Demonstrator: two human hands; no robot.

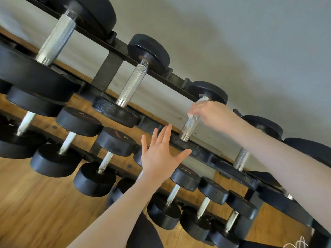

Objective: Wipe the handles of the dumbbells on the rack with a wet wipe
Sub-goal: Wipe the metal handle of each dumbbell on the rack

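Wipe point(192, 114) sits wrapped on the upper part of a top-row dumbbell handle point(190, 125), right hand point(211, 113) fingers curled round both. Left hand point(161, 154) rests flat on that dumbbell's near weight, fingers straight, slightly spread. Likely mid-task: many handles on the rack point(107, 72) probably still need wiping.

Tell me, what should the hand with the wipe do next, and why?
Probably slide down the handle toward the near weight. The right hand grips the wet wipe around the upper end of that handle, and the shiny part below it is still bare. The left hand rests flat, fingers straight, on the near weight, which seems to steady it.
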